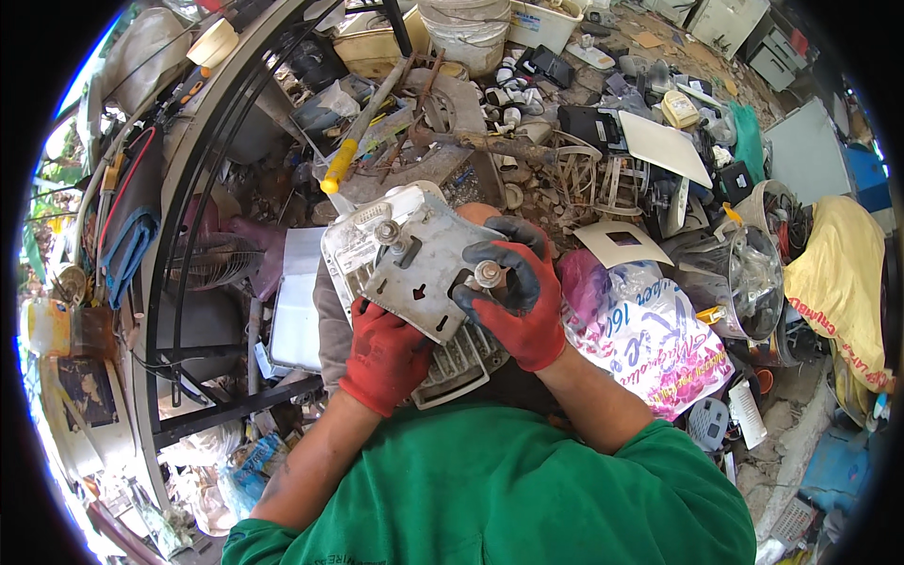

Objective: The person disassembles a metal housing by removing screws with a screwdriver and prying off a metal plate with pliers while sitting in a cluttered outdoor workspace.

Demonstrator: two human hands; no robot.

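Note:
A flat grey metal bracket plate (pixel 421 266) with cut-out slots lies over a pale, ribbed metal housing (pixel 452 369) on my lap. My left hand (pixel 384 356), in a red glove, is closed on the plate's lower left edge; its fingertips are partly hidden. At the plate's right side, my right hand (pixel 527 306), in a red glove with dark fingers, curls its thumb and fingers round a bolt with a nut (pixel 487 274). Another bolt (pixel 388 233) stands up from the plate's upper left part, with no hand on it.
A yellow-handled tool (pixel 341 165) lies just beyond the housing. On my left rises a black metal frame (pixel 169 282). A printed plastic bag (pixel 650 339) and a clear bucket (pixel 744 278) are on the right. Scrap and a white bucket (pixel 463 38) lie farther off.

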